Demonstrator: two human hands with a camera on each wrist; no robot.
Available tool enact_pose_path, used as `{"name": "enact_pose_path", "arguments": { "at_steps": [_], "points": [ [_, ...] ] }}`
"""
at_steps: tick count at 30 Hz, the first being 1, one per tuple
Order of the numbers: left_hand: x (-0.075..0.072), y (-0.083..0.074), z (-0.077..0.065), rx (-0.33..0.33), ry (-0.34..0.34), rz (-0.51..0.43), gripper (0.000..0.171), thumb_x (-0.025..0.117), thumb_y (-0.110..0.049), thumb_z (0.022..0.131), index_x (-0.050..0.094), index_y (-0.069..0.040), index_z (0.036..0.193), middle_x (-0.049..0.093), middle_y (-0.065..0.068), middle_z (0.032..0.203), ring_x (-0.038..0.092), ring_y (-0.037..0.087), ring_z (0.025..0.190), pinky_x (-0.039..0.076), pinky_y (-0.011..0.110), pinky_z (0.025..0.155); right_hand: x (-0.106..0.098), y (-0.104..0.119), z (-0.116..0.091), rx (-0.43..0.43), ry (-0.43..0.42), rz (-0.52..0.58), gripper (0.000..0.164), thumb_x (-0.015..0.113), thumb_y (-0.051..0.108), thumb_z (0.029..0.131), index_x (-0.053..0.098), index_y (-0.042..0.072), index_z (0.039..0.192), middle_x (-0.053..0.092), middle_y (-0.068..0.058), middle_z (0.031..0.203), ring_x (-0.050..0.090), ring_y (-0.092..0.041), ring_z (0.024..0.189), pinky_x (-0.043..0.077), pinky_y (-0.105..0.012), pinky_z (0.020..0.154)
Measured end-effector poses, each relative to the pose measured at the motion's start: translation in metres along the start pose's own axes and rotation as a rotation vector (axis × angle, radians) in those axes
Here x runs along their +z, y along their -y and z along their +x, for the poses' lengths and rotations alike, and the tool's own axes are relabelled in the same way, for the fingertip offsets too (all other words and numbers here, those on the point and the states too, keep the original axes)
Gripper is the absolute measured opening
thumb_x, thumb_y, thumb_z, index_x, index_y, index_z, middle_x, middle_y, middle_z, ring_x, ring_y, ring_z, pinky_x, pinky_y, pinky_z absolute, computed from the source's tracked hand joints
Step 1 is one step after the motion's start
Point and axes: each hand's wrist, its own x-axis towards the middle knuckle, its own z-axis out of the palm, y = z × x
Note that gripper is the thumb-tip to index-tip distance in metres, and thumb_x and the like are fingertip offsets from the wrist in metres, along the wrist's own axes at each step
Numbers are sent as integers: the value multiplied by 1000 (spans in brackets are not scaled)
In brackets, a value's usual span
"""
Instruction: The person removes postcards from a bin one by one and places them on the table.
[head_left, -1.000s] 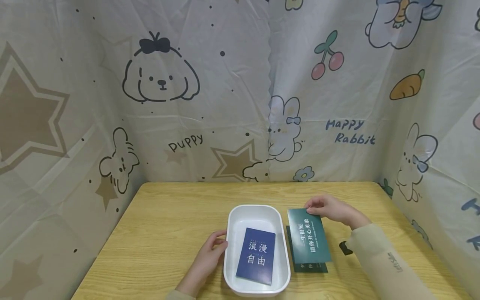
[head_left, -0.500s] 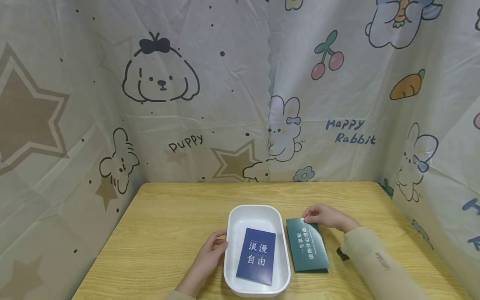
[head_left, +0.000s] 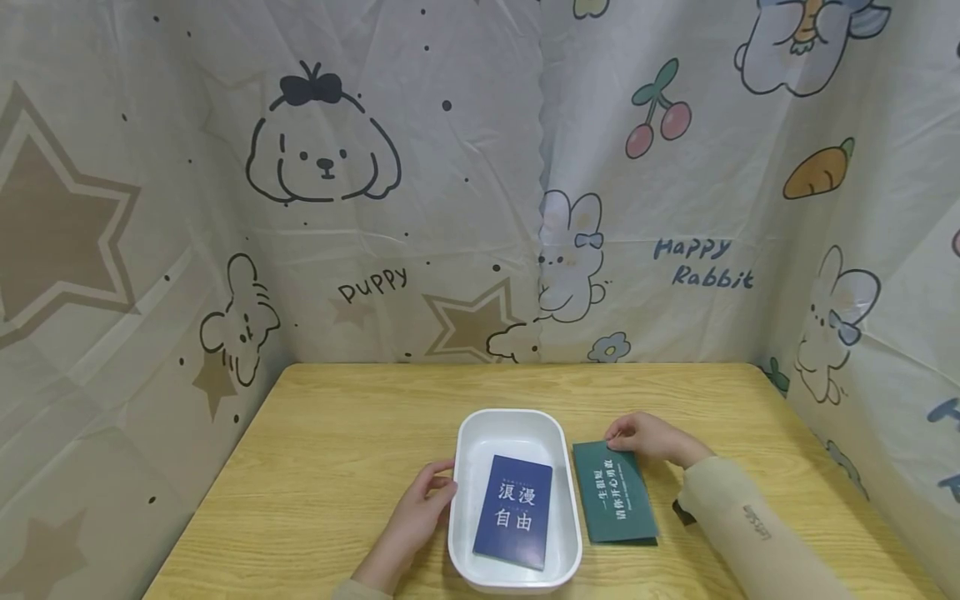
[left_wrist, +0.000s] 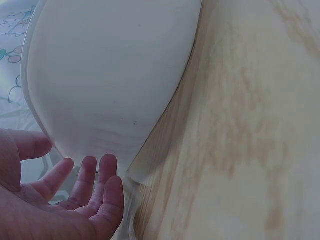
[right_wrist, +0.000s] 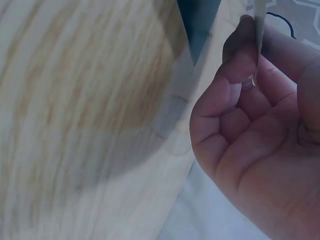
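The tray (head_left: 471, 433) was a deep, smooth oblong with rounded corners, glossy white, its walls plain and slightly flared. A blue booklet (head_left: 513, 512), thin and flat with white lettering, lay inside it, a little askew on the bottom. The green booklet (head_left: 615, 496) lay just beside the tray's right side, a matt, folded oblong with white lettering; a darker lower leaf showed past its near edge.

The right hand (head_left: 652, 439) pinched the green booklet between thumb and fingers at its far edge; in the right wrist view the paper's thin, pale edge stood between the fingertips. The left hand (head_left: 415, 508) was at the tray's left side, fingers spread and loosely bent, tips against the outer wall. The right sleeve (head_left: 757, 521) was cream with small dark lettering.

The table (head_left: 360, 417) had yellowish, streaked wood grain and rounded far corners. Behind it and on both sides hung a creased, pale cloth (head_left: 450, 208) printed with stars, a puppy, rabbits, cherries and a carrot.
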Motion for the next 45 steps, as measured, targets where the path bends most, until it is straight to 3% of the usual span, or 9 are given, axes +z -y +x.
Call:
{"name": "enact_pose_path", "arguments": {
  "at_steps": [12, 22, 32, 45],
  "points": [
    [-1, -3, -2, -3, -7, 7, 41, 54, -19, 95, 50, -7, 134, 59, 21, 112, 60, 22, 87, 54, 36, 72, 9, 0, 3, 14, -30, -63, 6, 65, 13, 87, 70, 9, 88, 67, -1, 82, 54, -15, 78, 48, -42, 79],
    [0, 0, 0, -12, -2, 8, 41, 53, -18, 95, 49, -6, 134, 58, 22, 113, 59, 25, 90, 54, 42, 74, 15, 9, -1, 68, -78, -107, 7, 67, 13, 86, 68, 6, 86, 64, -2, 82, 53, -16, 77, 49, -41, 78],
    [0, -4, -3, -5, -8, 5, 41, 54, -19, 95, 50, -7, 133, 58, 21, 111, 60, 22, 87, 54, 36, 72, 15, 12, -2, 62, -74, -130, 4, 64, 9, 88, 67, 7, 86, 63, -3, 82, 53, -17, 74, 51, -37, 72],
    [-1, -3, -2, -8, -4, 16, 40, 53, -16, 95, 50, -5, 133, 58, 21, 111, 60, 25, 89, 54, 38, 74, 18, 13, -2, 86, -105, -133, 8, 68, 13, 85, 66, 6, 84, 60, -2, 77, 52, -16, 71, 49, -34, 67]
  ]
}}
